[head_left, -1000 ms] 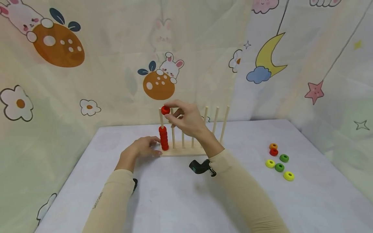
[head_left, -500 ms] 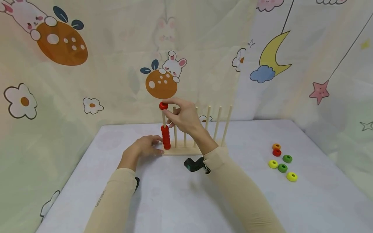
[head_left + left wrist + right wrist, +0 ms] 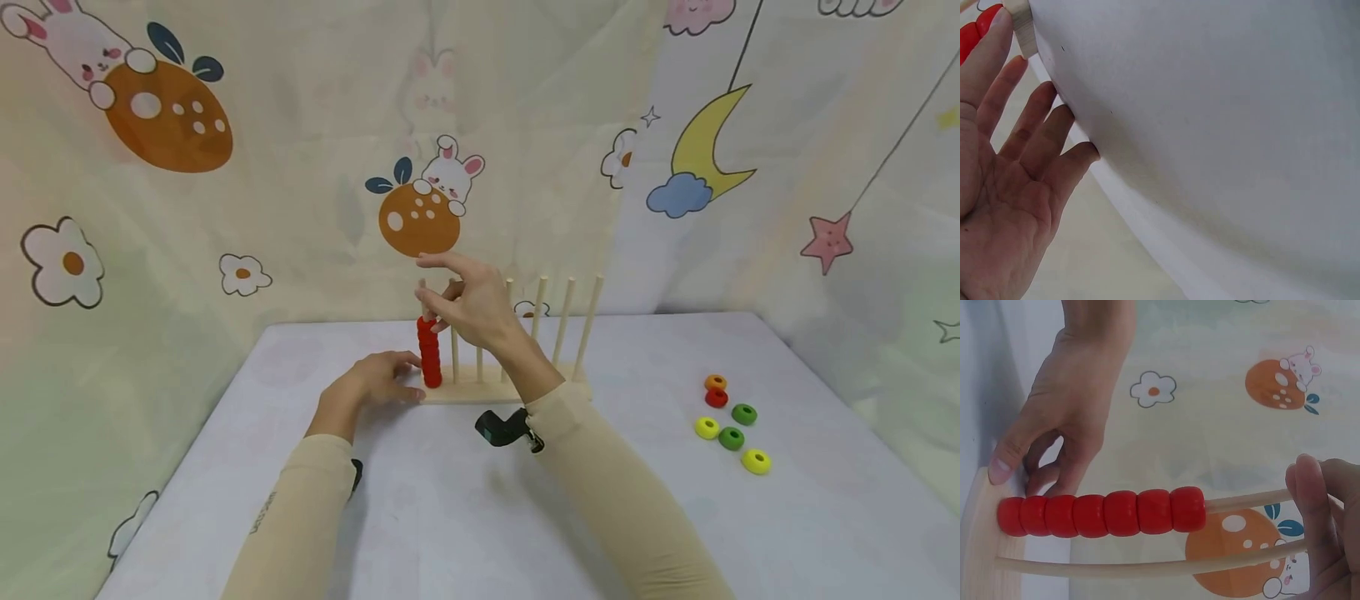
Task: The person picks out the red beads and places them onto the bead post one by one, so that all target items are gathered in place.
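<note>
A wooden peg rack (image 3: 480, 395) stands upright on the table, its thin rods rising from a pale base. Several red beads (image 3: 1091, 515) are stacked against one another on the leftmost rod, down at the base. My left hand (image 3: 378, 379) holds the left end of the base, thumb at the front edge and fingers toward the back. In the left wrist view, the thumb and index fingertip lie at the corner of the base (image 3: 1025, 32). Around the top of the bead-filled rod is my right hand (image 3: 480, 304), thumb and index finger apart with no bead between them.
To the right on the white table (image 3: 600, 483) lie loose beads: an orange bead (image 3: 716, 382), a red bead (image 3: 717, 398), and some green and yellow ones. A patterned cloth (image 3: 315, 167) hangs behind the table. The other rods (image 3: 588, 329) carry no beads.
The red bead that my right fingers pinched went over the leftmost rod's top and dropped onto the stack. My right fingers have parted; my left hand stays at the base.
</note>
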